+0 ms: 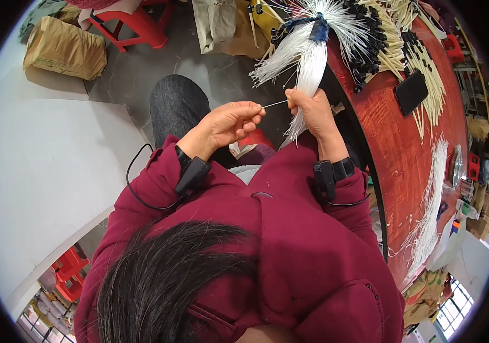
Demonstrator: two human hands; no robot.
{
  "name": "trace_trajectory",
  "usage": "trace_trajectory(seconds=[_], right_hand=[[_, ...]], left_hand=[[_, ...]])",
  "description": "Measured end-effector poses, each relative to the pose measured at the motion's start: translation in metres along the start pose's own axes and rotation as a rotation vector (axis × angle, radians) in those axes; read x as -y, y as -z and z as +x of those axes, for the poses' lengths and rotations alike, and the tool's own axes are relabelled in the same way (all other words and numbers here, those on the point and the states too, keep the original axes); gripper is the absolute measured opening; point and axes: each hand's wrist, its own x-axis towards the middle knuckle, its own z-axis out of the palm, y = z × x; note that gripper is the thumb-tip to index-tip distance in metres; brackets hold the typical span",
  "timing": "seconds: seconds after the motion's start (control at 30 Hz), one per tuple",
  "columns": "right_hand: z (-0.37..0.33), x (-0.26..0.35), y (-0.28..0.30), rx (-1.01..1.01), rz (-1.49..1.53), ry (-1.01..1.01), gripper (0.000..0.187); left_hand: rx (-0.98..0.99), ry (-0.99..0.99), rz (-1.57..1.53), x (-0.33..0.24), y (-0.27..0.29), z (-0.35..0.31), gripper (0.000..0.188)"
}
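Note:
Between my two hands a short length of white string (274, 104) is stretched taut. My left hand (230, 127) pinches one end of it between thumb and forefinger, the other fingers curled. The thumb and fingers of my right hand (316, 117) are closed at the other end. A thick bundle of white strings (313, 66) drapes over the table edge and runs behind my right hand, its loose ends showing below. Whether that hand also grips the bundle I cannot tell. A dark blue tie (319, 30) wraps the bundle higher up.
On the red table (390, 166) lie cream-coloured sticks (436, 86) with black ends, a black phone (411, 92) and another spread of white strings (432, 200). A white board (50, 166) stands at my left. Farther off are a brown package (64, 48) and a red stool (136, 28).

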Motion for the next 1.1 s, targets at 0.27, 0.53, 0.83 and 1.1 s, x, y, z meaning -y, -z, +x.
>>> trace_trajectory(seconds=[0.27,0.53,0.83,1.1], right_hand=[[-0.003,0.007,-0.004,-0.022,0.057,-0.001,0.019],[-0.003,0.004,-0.003,0.002,0.098,-0.003,0.018],[-0.004,0.004,-0.006,0.036,0.277,-0.031,0.021],[-0.006,0.004,-0.013,0.005,0.386,-0.083,0.022]], left_hand=[[-0.099,-0.064,0.03,-0.011,-0.02,-0.012,0.023],[-0.02,-0.149,0.288,-0.008,-0.013,-0.004,0.018],[-0.445,-0.417,0.373,-0.018,-0.002,-0.006,0.014],[-0.226,-0.405,0.815,0.014,-0.046,0.012,0.014]])
